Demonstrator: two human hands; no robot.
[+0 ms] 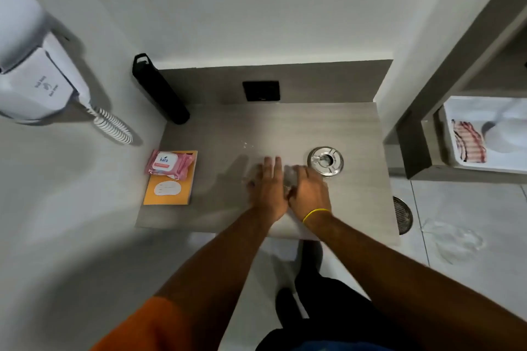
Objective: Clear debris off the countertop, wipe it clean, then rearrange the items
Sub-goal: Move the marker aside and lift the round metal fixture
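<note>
Now both hands — left hand (268, 188), right hand (309, 192) — flat on countertop (356, 128) w/ clear scrap (290, 177).

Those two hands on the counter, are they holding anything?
A pale crumpled wad sits between the left hand and right hand; the exact grip is blurred.

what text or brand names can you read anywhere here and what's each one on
"kara": on the pink wipes pack lying on the orange booklet.
Smaller print on the pack: too blurred to read.
White label on the booklet: lines too faint to read.
Two short words on the wall-mounted hair dryer: blurred, unreadable.
Black wall plate: tiny mark, unreadable.
</note>
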